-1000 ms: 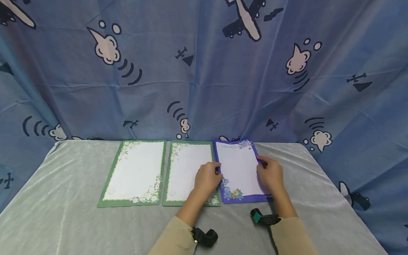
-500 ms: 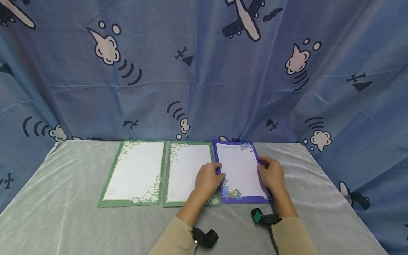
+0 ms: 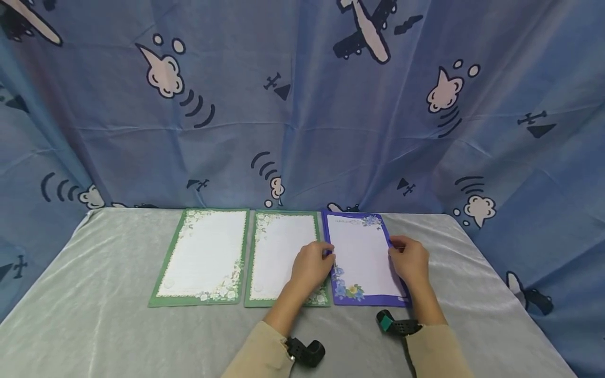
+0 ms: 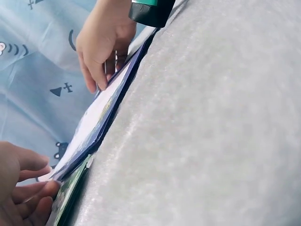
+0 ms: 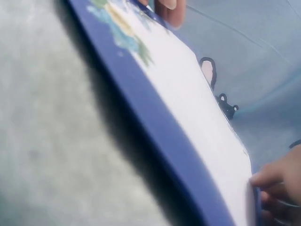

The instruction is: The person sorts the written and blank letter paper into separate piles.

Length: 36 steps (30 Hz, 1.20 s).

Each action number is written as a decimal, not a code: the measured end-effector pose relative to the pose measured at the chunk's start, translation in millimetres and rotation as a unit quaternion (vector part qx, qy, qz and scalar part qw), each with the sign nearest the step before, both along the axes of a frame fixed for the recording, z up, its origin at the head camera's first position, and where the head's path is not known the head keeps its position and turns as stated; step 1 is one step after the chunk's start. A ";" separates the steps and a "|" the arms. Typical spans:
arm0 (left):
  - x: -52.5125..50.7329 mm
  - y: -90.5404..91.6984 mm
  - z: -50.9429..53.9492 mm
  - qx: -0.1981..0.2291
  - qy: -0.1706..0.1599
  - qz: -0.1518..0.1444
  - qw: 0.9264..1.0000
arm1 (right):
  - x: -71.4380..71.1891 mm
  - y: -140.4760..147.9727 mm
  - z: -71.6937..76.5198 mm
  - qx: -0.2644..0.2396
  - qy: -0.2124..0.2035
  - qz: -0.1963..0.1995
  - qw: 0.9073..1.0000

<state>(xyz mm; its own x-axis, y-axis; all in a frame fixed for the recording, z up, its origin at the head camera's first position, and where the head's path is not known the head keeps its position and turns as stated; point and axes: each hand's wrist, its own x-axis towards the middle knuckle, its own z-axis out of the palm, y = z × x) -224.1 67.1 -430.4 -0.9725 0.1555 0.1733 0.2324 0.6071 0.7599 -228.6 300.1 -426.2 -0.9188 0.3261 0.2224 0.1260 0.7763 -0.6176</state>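
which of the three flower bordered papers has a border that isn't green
The rightmost paper, held between the left hand and right hand: its border is purple-blue with blue flowers, while the left paper and middle paper have green borders.

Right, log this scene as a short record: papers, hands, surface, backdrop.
Papers: three, side by side in a row
Left: green-bordered paper with white flowers
Middle: second green-bordered paper, partly covered by the left arm in the head view
Right: purple-bordered paper with blue flowers and a yellow one
Left hand: grips the purple-bordered paper's left edge
Right hand: grips its right edge
Surface: grey cloth
Backdrop: blue curtain printed with airplanes
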 end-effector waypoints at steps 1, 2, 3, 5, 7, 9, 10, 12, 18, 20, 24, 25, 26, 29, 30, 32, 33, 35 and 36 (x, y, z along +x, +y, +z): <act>0.3 -0.1 0.6 0.000 0.000 -0.001 1.000 | -0.1 -0.7 0.0 0.007 -0.008 0.001 1.000; 0.4 -0.2 1.3 0.000 0.000 -0.003 1.000 | -0.3 -1.4 0.3 0.015 -0.015 0.001 1.000; 0.6 -0.5 2.4 0.001 0.001 -0.004 1.000 | -0.4 -2.3 0.6 0.024 -0.023 0.002 0.999; 1.9 -2.0 6.0 0.002 -0.003 -0.007 1.000 | -0.1 -4.0 2.7 0.048 -0.039 0.004 0.998; 3.1 -5.8 10.1 0.001 -0.006 -0.012 1.000 | 0.2 -6.3 5.5 0.068 -0.046 0.005 0.997; 4.4 -12.2 14.4 0.000 -0.011 -0.021 1.000 | 0.4 -10.7 9.6 0.074 -0.042 0.011 0.996; 5.3 -16.2 16.9 -0.002 -0.014 -0.025 1.000 | 0.4 -13.3 12.3 0.071 -0.036 0.017 0.997; 6.3 -25.5 21.1 -0.007 -0.015 -0.032 0.999 | -0.1 -19.9 18.1 0.063 -0.011 0.037 0.997; 12.2 -59.1 33.2 -0.033 -0.007 -0.024 0.999 | 2.0 -49.8 35.1 0.049 0.053 0.112 0.991; 13.8 -70.3 36.2 -0.041 -0.001 -0.020 0.999 | 4.1 -60.8 38.5 0.044 0.062 0.127 0.989; 14.5 -88.7 40.0 -0.056 0.019 -0.008 0.998 | 8.6 -78.6 41.5 0.031 0.071 0.149 0.986; 14.7 -93.0 40.1 -0.060 0.024 -0.002 0.998 | 9.5 -82.6 41.1 0.026 0.070 0.155 0.985; 14.5 -97.1 39.7 -0.063 0.030 0.004 0.998 | 10.2 -86.3 40.2 0.023 0.069 0.161 0.984; 15.1 -110.5 36.6 -0.066 0.033 0.022 0.997 | 13.4 -97.2 36.7 0.010 0.067 0.179 0.982; 15.0 -115.2 34.4 -0.065 0.034 0.028 0.997 | 14.2 -100.9 35.4 0.007 0.070 0.185 0.980; 15.2 -124.4 29.6 -0.054 0.034 0.041 0.997 | 15.7 -108.5 31.7 -0.003 0.069 0.197 0.978; 15.5 -128.9 26.5 -0.046 0.030 0.049 0.997 | 16.5 -112.5 30.0 -0.010 0.067 0.205 0.976; 16.0 -136.2 20.6 -0.034 0.026 0.064 0.997 | 17.1 -120.1 25.7 -0.017 0.064 0.216 0.974; 16.0 -138.9 17.8 -0.030 0.023 0.069 0.997 | 17.7 -123.4 23.9 -0.022 0.061 0.220 0.973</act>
<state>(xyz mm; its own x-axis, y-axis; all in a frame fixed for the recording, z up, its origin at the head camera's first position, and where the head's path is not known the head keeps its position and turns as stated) -208.0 -71.8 -412.5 -0.9764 0.0320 0.2134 0.1777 0.6800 0.7113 -210.9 176.7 -402.3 -0.9392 -0.0801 0.3340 -0.2888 0.7105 -0.6417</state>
